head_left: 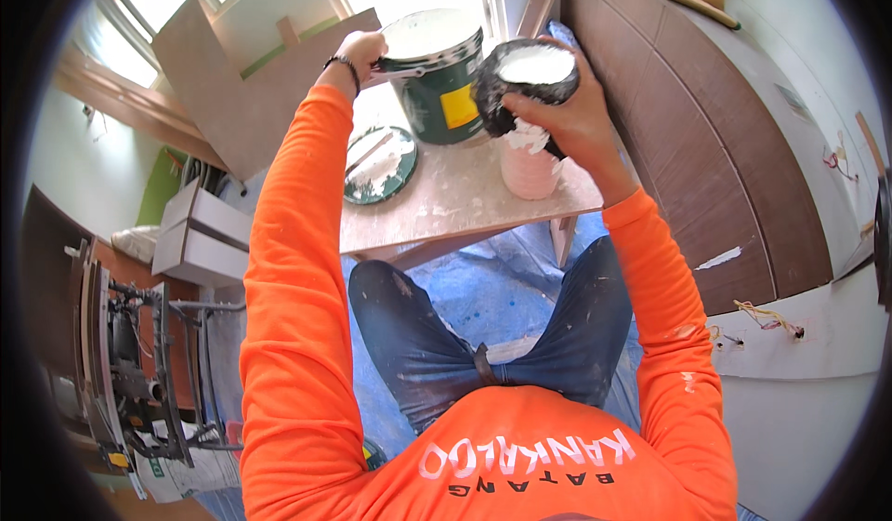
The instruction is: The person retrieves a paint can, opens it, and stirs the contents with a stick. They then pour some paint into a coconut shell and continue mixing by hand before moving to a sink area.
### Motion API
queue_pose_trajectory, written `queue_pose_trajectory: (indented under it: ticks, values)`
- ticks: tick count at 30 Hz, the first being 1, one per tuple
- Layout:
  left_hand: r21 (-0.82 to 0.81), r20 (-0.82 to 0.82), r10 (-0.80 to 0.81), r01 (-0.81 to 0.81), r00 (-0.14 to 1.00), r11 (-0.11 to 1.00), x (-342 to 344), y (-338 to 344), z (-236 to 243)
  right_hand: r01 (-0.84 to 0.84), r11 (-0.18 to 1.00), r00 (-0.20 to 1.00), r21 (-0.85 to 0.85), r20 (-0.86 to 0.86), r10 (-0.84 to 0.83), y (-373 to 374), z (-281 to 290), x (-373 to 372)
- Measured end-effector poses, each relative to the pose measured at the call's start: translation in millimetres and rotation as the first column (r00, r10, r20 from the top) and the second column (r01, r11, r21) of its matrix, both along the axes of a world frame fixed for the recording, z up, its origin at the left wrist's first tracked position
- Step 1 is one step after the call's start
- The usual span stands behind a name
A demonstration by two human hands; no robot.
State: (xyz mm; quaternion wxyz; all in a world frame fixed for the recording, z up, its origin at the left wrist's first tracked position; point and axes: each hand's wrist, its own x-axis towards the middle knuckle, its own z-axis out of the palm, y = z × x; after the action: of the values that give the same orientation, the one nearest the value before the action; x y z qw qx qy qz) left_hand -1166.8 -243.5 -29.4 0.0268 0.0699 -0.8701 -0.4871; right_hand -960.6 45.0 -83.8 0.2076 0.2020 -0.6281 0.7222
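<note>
Remotely, I see the left hand (360, 50) clasping the green bucket (423, 109) by its nine-o'clock edge; from the bucket's mouth, the black-sided tub (491, 92) of white paste (537, 64) sits at four o'clock, clamped in the right hand (583, 119).

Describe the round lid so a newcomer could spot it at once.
Find the pale wooden table beyond the knees, then the deep green bucket at the left hand. The lid lies nearer the knees than the bucket, to its left. Unlike the bucket and the pink container, it is a flat green disc smeared with white.
</note>
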Motion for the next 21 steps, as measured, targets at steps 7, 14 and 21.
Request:
queue_pose_trajectory:
  ticks: [7, 14, 21]
  values:
    - [-0.461, -0.398, -0.003, -0.197, 0.918, 0.865, 15, 31, 59, 0.036, 0.999, 0.999, 0.018, 0.03, -0.036, 1, -3, -4]
    - [-0.431, -0.68, -0.026, -0.372, 0.732, 0.822, 78, 50, 90, 0.033, 0.999, 0.998, 0.02, 0.052, -0.034, 4, -1, -1]
    - [-0.258, -0.802, 0.041, -0.407, 0.596, 0.876, 105, 68, 83, 0.045, 0.999, 0.998, 0.031, 0.039, -0.046, 1, -3, -2]
